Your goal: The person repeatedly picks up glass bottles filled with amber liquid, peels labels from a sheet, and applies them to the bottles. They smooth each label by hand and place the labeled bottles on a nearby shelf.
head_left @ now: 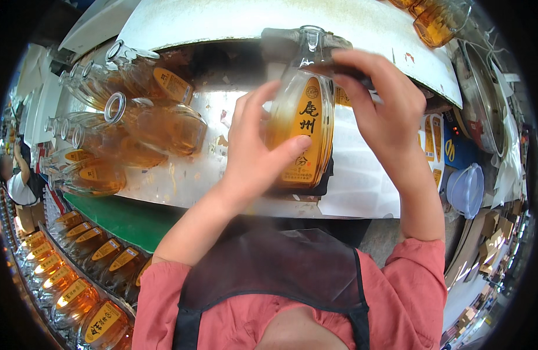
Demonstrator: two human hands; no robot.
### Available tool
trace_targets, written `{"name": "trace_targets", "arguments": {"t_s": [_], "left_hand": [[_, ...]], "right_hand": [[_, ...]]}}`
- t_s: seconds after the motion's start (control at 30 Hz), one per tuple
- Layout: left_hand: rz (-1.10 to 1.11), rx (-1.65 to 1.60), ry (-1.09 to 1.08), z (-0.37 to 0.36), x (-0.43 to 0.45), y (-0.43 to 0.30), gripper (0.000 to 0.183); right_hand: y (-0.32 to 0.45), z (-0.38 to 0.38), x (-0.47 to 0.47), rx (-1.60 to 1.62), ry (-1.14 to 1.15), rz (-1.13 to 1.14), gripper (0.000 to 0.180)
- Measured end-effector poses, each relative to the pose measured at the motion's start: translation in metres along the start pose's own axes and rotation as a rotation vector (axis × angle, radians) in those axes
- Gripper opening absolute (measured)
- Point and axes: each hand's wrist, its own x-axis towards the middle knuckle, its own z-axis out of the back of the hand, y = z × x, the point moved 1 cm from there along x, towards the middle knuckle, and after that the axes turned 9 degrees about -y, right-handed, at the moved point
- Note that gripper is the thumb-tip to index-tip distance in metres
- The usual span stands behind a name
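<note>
A clear glass bottle of amber liquid (pixel 318 127) stands or leans before me, its open neck towards the far side. A long orange label with writing covers its front. My left hand (pixel 269 135) is closed around the bottle's left side, with the thumb over the label. Near the bottle's shoulder, my right hand (pixel 378 87) pinches a dark, blurred flat piece (pixel 339 72) between thumb and fingers. What that piece is, I cannot tell. A dark cloth-like thing (pixel 326 175) lies under the bottle's base.
Several open bottles (pixel 164 124) lie on the worktable's left. Sheets of orange labels (pixel 432 135) and a pale blue bucket (pixel 465 190) are at right. More bottles (pixel 435 26) sit at top right. Rows of labelled bottles (pixel 105 323) fill the lower left; a person (pixel 21 188) stands beyond.
</note>
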Motion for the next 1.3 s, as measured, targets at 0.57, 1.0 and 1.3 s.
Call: {"name": "trace_targets", "arguments": {"t_s": [0.57, 1.0, 1.3], "left_hand": [[-0.146, -0.032, -0.049, 0.014, -0.003, 0.007, 0.044], [-0.248, -0.026, 0.008, 0.017, -0.011, 0.015, 0.068], [-0.335, 0.159, 0.062, 0.008, -0.024, 0.02, 0.092]], "right_hand": [[0.069, 0.02, -0.05, 0.247, 0.261, 0.474, 0.03], [0.045, 0.033, -0.143, 0.172, 0.346, 0.276, 0.036], [0.018, 0.004, 0.008, -0.135, -0.017, 0.129, 0.041]]}}
